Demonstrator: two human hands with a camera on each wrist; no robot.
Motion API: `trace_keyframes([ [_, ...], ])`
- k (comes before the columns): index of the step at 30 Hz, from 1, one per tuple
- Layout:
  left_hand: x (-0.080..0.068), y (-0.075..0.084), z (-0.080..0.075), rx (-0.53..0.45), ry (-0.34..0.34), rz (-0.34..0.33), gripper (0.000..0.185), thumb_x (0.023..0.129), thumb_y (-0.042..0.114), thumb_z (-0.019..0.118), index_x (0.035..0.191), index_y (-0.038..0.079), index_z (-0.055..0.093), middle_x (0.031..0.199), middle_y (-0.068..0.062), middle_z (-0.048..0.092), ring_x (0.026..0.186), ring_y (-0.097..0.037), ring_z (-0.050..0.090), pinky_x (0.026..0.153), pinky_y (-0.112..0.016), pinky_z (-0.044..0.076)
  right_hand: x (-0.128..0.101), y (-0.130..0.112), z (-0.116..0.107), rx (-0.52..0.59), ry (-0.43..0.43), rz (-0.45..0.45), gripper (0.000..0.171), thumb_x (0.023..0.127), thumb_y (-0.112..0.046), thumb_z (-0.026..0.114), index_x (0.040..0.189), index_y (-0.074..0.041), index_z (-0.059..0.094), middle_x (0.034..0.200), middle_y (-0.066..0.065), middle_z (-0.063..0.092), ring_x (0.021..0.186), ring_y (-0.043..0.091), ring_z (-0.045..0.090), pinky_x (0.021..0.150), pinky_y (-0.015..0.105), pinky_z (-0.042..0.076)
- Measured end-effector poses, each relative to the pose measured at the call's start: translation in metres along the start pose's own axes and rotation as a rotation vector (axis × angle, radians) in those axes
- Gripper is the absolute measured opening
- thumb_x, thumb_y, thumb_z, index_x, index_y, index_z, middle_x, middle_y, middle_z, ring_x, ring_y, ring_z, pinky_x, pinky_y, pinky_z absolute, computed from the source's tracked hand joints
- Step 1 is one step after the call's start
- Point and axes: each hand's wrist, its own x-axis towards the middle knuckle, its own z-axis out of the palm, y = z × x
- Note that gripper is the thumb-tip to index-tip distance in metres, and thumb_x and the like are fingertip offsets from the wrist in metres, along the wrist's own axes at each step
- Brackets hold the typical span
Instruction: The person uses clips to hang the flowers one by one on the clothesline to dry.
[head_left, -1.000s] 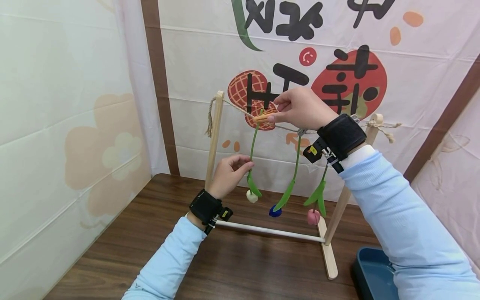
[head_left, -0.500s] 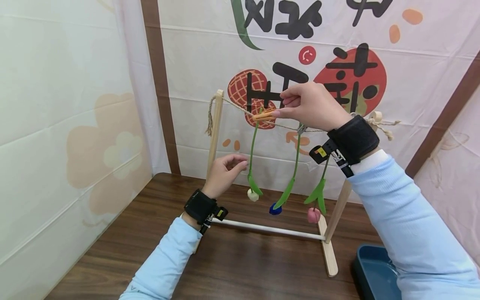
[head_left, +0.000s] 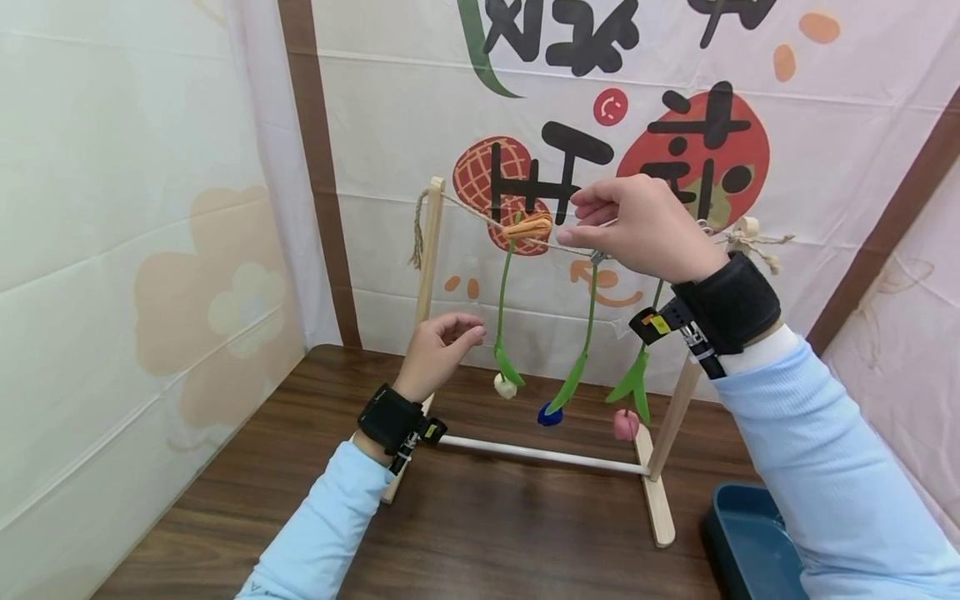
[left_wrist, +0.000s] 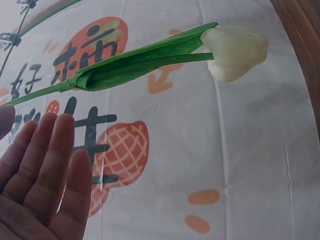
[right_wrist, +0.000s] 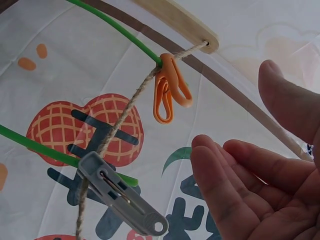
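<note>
A wooden rack point(head_left: 429, 250) stands on the table with twine point(head_left: 468, 212) strung across its top. An orange clip point(head_left: 528, 225) pins a white tulip point(head_left: 504, 386) to the twine, head down. A blue tulip point(head_left: 549, 414) and a pink tulip point(head_left: 624, 423) hang beside it. My right hand point(head_left: 581, 221) hovers just right of the orange clip, fingers loose, holding nothing. The right wrist view shows the orange clip point(right_wrist: 170, 90) and a grey clip point(right_wrist: 120, 200) apart from my fingers point(right_wrist: 235, 175). My left hand point(head_left: 468, 329) is open, left of the white tulip's stem point(left_wrist: 135, 62).
A dark blue bin point(head_left: 750, 533) sits at the table's front right corner. A white cross rod point(head_left: 540, 456) joins the rack's feet. A printed cloth backdrop point(head_left: 675, 83) hangs close behind, and a pale wall panel stands to the left. The wooden table point(head_left: 487, 533) lies in front of the rack.
My right hand let go of the orange clip and drew back to the right. My left hand released the white tulip's stem and moved slightly left.
</note>
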Motion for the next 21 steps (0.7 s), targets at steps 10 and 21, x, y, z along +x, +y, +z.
trace_keyframes([
  [10,-0.010,0.017,-0.004,0.047,-0.019,-0.014,0.018,0.096,0.008,0.062,0.107,-0.005,0.068,0.092,-0.015,0.070,0.082,-0.025,0.067,0.069,-0.025,0.051,-0.021,0.009,0.009,0.074,0.017,0.011,0.046,0.086,-0.025,0.077,0.124,-0.001,0.063,0.104,0.012,0.067,0.094,0.021,0.065,0.083,0.035,0.050],
  [21,-0.015,0.015,-0.003,0.076,-0.017,-0.014,0.017,0.095,0.006,0.063,0.104,-0.007,0.068,0.089,-0.021,0.069,0.078,-0.025,0.065,0.063,-0.022,0.047,-0.044,0.025,0.029,0.089,0.012,-0.051,0.045,0.085,-0.021,0.078,0.123,0.000,0.064,0.100,0.011,0.069,0.091,0.021,0.066,0.081,0.039,0.053],
])
